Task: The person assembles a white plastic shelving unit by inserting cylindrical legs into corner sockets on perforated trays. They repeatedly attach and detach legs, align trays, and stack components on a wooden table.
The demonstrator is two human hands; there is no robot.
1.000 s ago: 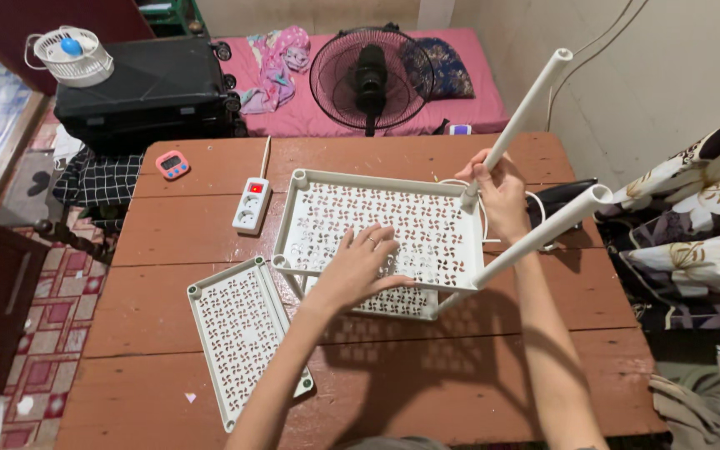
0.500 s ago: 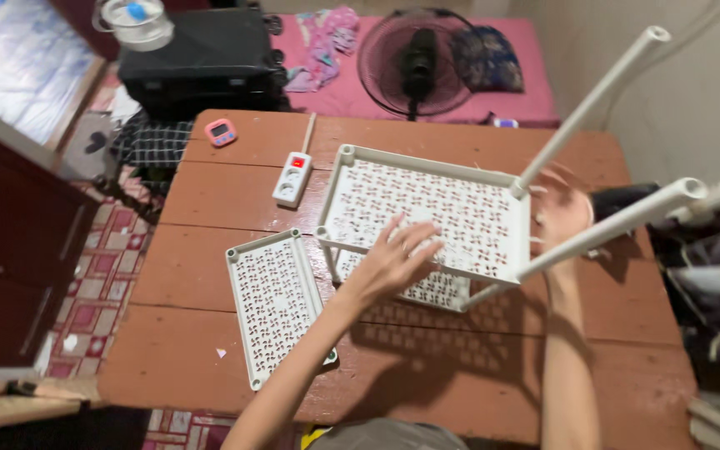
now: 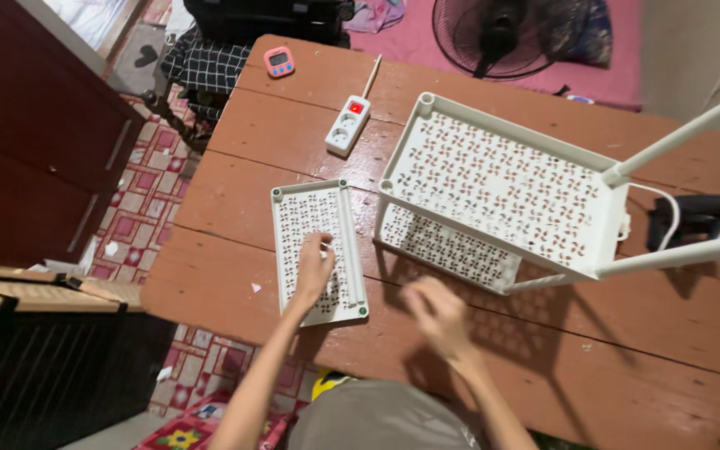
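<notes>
- Head view, the work: 1 loose white perforated shelf tray [image 3: 318,251] lies flat on the brown wooden table [image 3: 627,367], just left of a partly built white rack [image 3: 506,196] that lies tipped on its side, 2 white poles [image 3: 677,137] jutting off to the right.
- Head view, doing it well, as a judgement: the flat tray should be gripped by its rim rather than pressed through the pierced middle, and lifted level so its green-tipped corner sockets stay clear of the rack's lower shelf [image 3: 447,247]. A second grip on the opposite long edge would stop it twisting.
- Head view, left hand [image 3: 314,271]: it reaches forward from the bottom of the picture, forearm angled up and slightly right, palm down on the near half of the tray. The fingers are spread and laid flat on the perforated face, touching but not closed around anything.
- Head view, right hand [image 3: 437,315]: it hovers over bare table between the tray and the rack, near both and touching neither. It is blurred; the fingers look loosely curled and hold nothing, though their exact set cannot be told.
- Head view, surroundings: a white power strip [image 3: 348,125] with a red switch lies beyond the tray, well apart from both hands, and a small pink timer [image 3: 279,61] sits near the far corner. A standing fan [image 3: 493,33] lies on pink bedding past the table's far edge.
</notes>
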